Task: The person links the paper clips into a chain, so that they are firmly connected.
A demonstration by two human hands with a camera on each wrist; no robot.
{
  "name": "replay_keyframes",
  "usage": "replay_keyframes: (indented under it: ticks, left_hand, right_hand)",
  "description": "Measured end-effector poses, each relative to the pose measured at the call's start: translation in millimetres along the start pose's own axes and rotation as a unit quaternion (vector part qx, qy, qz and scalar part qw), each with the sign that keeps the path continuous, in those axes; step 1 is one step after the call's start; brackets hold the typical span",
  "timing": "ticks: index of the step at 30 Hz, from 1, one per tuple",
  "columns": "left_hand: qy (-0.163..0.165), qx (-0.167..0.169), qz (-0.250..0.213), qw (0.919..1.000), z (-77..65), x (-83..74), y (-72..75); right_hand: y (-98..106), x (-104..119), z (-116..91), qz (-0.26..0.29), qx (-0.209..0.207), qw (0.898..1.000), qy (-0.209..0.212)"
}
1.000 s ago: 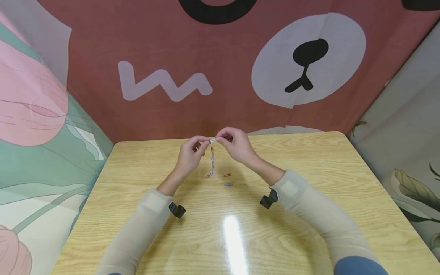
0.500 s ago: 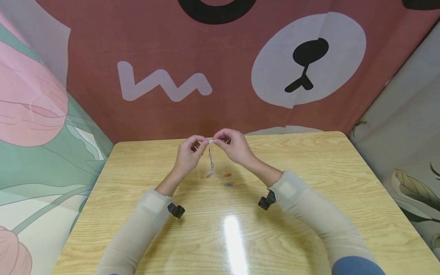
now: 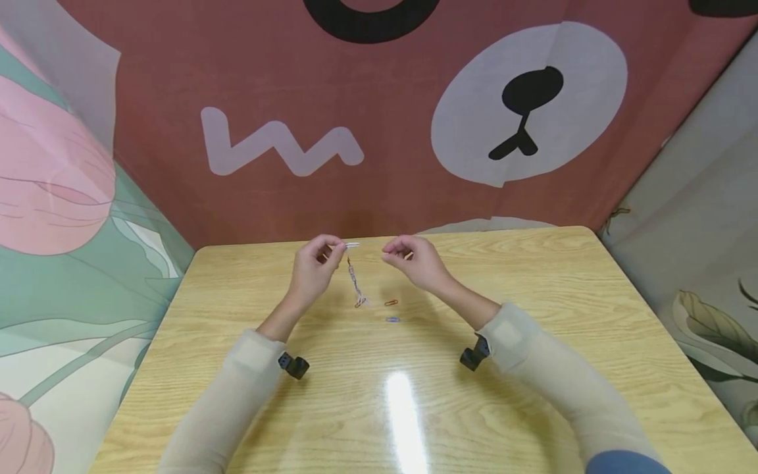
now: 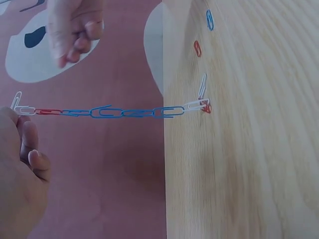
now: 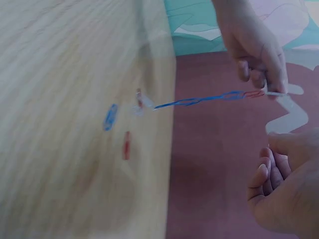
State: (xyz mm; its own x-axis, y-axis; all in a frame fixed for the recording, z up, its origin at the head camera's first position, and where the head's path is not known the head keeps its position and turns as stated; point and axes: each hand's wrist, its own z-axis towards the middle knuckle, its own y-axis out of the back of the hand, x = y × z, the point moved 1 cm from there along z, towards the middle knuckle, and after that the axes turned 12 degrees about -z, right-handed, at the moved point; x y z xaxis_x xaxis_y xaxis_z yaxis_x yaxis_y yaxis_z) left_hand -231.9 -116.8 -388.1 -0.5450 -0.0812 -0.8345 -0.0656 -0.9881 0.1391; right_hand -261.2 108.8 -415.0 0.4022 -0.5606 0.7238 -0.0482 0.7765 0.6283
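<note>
My left hand (image 3: 312, 266) pinches a white paper clip (image 4: 25, 110) at the top of a paper clip chain. A second white paper clip (image 4: 17, 99) sticks up beside it at the fingertips. Below hang a red paper clip (image 4: 48, 112) and several blue paper clips (image 4: 106, 113), down to white and red paper clips (image 4: 206, 106) bunched on the table. My right hand (image 3: 417, 262) hovers apart to the right, fingers loosely bent, with nothing visible in them.
On the wooden table (image 3: 503, 395) lie a loose red paper clip (image 3: 391, 303) and a loose blue paper clip (image 3: 393, 320), right of the chain's foot. A reddish printed cloth (image 3: 391, 184) hangs behind the table's far edge.
My right hand has let go of the white paper clip and moved off to the right. My left hand has shifted left with the chain, which now slants.
</note>
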Motion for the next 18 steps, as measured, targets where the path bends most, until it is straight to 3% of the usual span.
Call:
replay_keyframes:
  ticks: [6, 18]
  left_hand:
    - [-0.014, -0.005, 0.003, 0.9999, -3.3, 1.4, 8.4]
    - [0.009, -0.023, -0.006, 0.9997, -12.5, 4.9, 27.6]
  right_hand:
    - [-5.6, -21.6, -13.3, 0.001, 0.029, 0.999, -0.03]
    - [-20.9, -58.0, -38.5, -0.013, 0.076, 0.995, -0.069]
